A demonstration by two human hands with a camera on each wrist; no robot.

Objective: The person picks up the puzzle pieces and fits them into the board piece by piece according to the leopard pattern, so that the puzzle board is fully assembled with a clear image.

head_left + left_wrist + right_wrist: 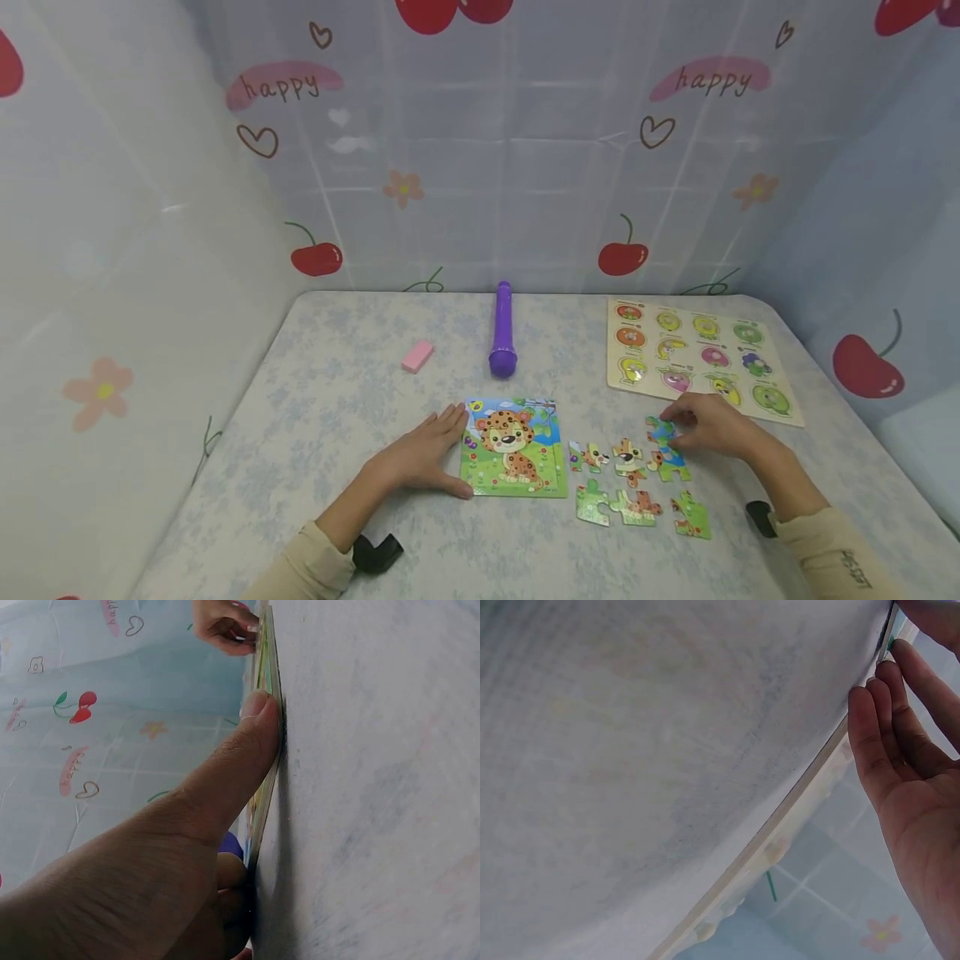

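Observation:
A square puzzle board (513, 487) printed with a spotted leopard cub lies flat on the table. My left hand (422, 454) rests at its left side, fingers spread at the upper corner and thumb on the lower edge. In the left wrist view the thumb (251, 742) lies against the board's thin side. To the right of the board, my right hand (712, 427) pinches a blue-topped puzzle piece (660, 429) between thumb and fingertips. Beneath it lies a blue-and-green piece (672, 468). Loose pieces nearby include a face piece (627, 456) and a green corner piece (692, 517).
A wooden fruit board (693, 354) lies at the back right, just beyond my right hand. Behind the puzzle board is a purple toy microphone (503, 329), with a pink block (417, 357) to its left. A printed curtain (480, 167) encloses the table (337, 375).

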